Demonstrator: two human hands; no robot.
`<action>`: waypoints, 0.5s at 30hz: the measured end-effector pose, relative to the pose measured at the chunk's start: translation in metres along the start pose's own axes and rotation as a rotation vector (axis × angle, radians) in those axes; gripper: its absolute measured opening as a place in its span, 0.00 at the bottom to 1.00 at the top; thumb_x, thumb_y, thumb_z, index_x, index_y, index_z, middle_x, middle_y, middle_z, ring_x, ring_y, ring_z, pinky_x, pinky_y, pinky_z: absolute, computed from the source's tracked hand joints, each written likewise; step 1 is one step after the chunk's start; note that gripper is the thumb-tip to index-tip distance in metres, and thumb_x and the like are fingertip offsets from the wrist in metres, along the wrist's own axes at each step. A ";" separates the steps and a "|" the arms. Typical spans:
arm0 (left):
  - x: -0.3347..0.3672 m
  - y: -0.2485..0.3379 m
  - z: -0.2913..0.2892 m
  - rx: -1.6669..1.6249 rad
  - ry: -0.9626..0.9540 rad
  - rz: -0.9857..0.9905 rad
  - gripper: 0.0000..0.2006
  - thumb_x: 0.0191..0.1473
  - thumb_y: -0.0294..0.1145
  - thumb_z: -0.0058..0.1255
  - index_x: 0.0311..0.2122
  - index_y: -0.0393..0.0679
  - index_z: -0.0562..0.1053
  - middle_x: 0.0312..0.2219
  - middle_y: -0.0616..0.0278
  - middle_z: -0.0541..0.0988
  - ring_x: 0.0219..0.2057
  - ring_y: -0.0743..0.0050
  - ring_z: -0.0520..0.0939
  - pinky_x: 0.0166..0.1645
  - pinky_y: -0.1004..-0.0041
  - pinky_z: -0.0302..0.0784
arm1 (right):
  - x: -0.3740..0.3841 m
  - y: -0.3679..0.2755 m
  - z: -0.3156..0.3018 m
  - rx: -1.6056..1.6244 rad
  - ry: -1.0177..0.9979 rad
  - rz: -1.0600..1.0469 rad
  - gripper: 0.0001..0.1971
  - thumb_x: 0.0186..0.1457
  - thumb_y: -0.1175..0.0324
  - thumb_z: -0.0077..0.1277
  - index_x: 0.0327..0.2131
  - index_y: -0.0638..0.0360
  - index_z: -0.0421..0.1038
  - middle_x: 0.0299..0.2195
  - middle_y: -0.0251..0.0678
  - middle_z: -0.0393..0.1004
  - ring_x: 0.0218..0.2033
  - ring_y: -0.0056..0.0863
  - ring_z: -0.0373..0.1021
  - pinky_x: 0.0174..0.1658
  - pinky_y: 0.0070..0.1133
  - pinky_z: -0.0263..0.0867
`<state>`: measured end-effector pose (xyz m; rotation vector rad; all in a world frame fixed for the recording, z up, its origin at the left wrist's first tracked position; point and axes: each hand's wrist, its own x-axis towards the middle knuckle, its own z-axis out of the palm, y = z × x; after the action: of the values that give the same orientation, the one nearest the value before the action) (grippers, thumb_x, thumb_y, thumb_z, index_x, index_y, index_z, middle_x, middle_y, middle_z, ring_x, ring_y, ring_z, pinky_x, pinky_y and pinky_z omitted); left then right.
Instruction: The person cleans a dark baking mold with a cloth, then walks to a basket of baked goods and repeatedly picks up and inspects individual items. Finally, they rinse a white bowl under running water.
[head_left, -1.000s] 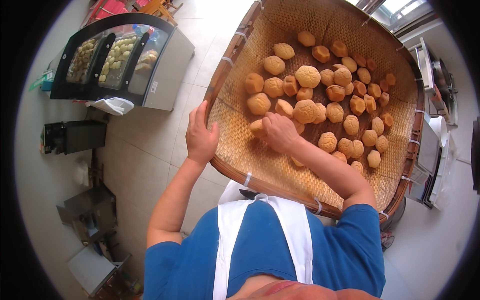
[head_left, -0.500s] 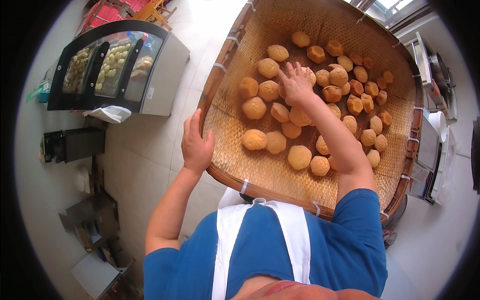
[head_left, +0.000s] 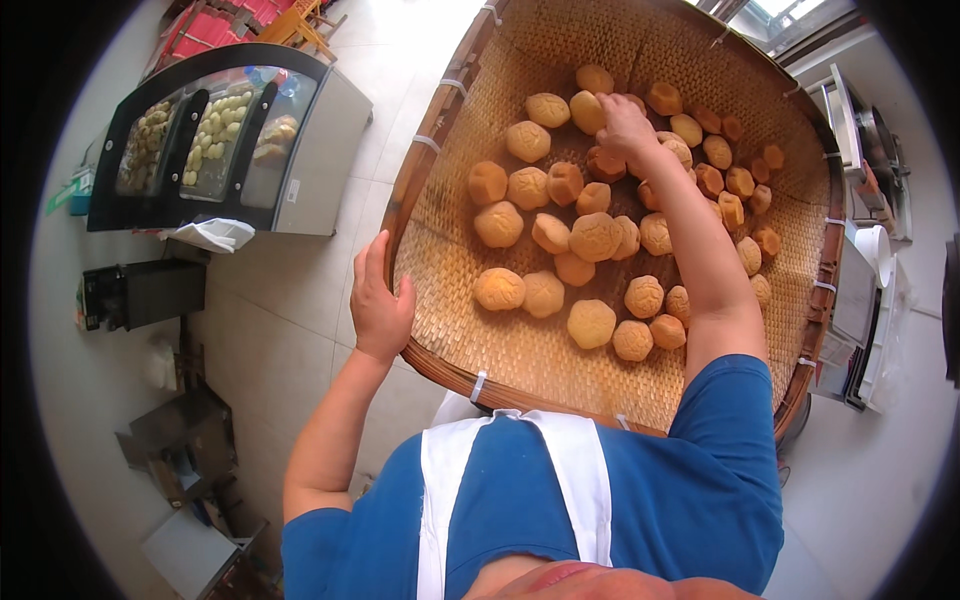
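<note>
The left hand (head_left: pixel 378 300) grips the big round woven bamboo tray's (head_left: pixel 455 365) rim; the right hand (head_left: pixel 625 125) rests on golden round pastries (head_left: pixel 590 238), its fingers' hold hidden.

Against the lower edge of the glass display case (head_left: pixel 225 140), a crumpled white plastic bag (head_left: pixel 213 234). At the case's far left end, a small green-and-white package (head_left: pixel 70 190). Well below it, open brown cardboard boxes (head_left: pixel 180 440).

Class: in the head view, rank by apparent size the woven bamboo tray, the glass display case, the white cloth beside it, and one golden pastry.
1. woven bamboo tray
2. glass display case
3. white cloth
4. golden pastry, though it lies nearer the camera
</note>
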<state>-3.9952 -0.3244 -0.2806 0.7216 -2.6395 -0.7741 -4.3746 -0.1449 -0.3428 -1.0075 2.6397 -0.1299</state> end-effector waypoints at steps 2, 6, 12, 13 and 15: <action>0.000 0.001 0.001 -0.011 -0.001 -0.003 0.31 0.46 0.23 0.49 0.59 0.43 0.59 0.50 0.49 0.67 0.49 0.47 0.72 0.51 0.61 0.70 | -0.008 0.002 0.005 -0.035 -0.209 -0.124 0.27 0.53 0.67 0.47 0.58 0.52 0.60 0.62 0.44 0.50 0.59 0.40 0.57 0.59 0.32 0.58; 0.001 0.002 0.001 -0.004 0.003 -0.014 0.31 0.46 0.23 0.49 0.59 0.44 0.59 0.50 0.49 0.67 0.49 0.47 0.72 0.51 0.61 0.70 | -0.025 0.008 0.020 0.063 -0.039 -0.056 0.28 0.52 0.72 0.47 0.59 0.52 0.58 0.62 0.44 0.51 0.59 0.39 0.57 0.57 0.31 0.60; 0.000 0.001 0.002 -0.010 0.009 -0.013 0.31 0.46 0.23 0.49 0.59 0.44 0.59 0.50 0.50 0.67 0.49 0.48 0.72 0.51 0.61 0.70 | -0.025 0.040 0.031 0.060 -0.014 -0.041 0.31 0.49 0.67 0.50 0.58 0.58 0.57 0.60 0.44 0.57 0.58 0.39 0.59 0.58 0.32 0.58; 0.000 0.002 0.001 -0.011 0.006 -0.015 0.31 0.46 0.23 0.49 0.59 0.44 0.59 0.50 0.50 0.67 0.49 0.48 0.72 0.52 0.61 0.70 | -0.027 0.039 0.032 0.047 -0.049 -0.104 0.31 0.48 0.66 0.50 0.58 0.58 0.57 0.59 0.44 0.58 0.58 0.39 0.59 0.58 0.32 0.58; -0.001 0.001 0.001 -0.007 0.006 -0.003 0.31 0.45 0.23 0.49 0.59 0.44 0.59 0.50 0.50 0.67 0.49 0.48 0.72 0.51 0.61 0.70 | -0.029 0.037 0.045 0.041 0.041 -0.079 0.31 0.47 0.64 0.51 0.57 0.57 0.60 0.56 0.43 0.62 0.57 0.38 0.60 0.57 0.32 0.59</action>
<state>-3.9952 -0.3229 -0.2811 0.7251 -2.6302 -0.7804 -4.3632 -0.0973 -0.3851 -1.1075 2.6231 -0.2245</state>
